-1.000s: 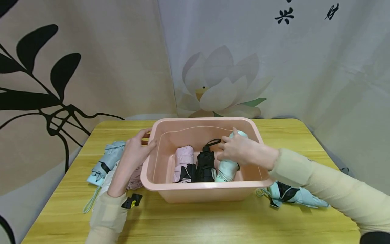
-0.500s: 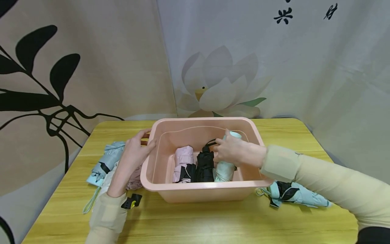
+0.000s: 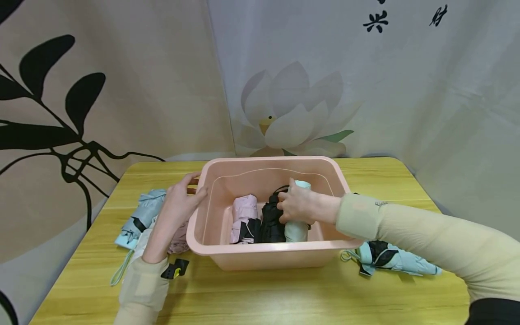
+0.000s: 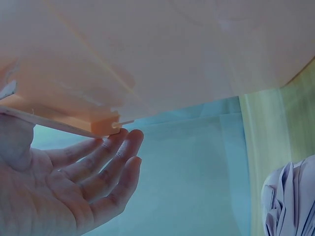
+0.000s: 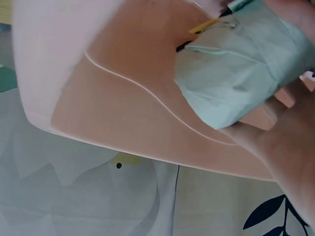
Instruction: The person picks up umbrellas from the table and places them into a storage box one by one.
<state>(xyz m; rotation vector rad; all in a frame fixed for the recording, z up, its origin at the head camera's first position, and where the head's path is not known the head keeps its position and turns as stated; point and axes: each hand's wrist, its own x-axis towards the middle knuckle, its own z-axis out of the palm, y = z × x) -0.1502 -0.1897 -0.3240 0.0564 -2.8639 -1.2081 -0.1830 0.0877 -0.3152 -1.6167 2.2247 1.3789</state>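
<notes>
Umbrella (image 3: 297,232) in curled right fingers (image 3: 286,207), black umbrella (image 3: 272,225) alongside, left fingers (image 4: 120,184) round bin rim (image 3: 264,248)

Two cream sleeves on show, bare hands beyond them!
In at half past seven, the left sleeve (image 3: 138,309) ends in a broad, flat cuff (image 3: 147,280) short of the left hand (image 3: 180,198); a small black piece (image 3: 174,269), flecked yellow, shows at three o'clock to it, attached or not I can't tell. Over at four o'clock, here's the right sleeve (image 3: 434,241), creased, its wide cuff (image 3: 357,217) carrying a small grey marking (image 3: 381,203) towards two o'clock, then the right hand (image 3: 299,204); solid black (image 3: 493,311) covers its far end.
</notes>
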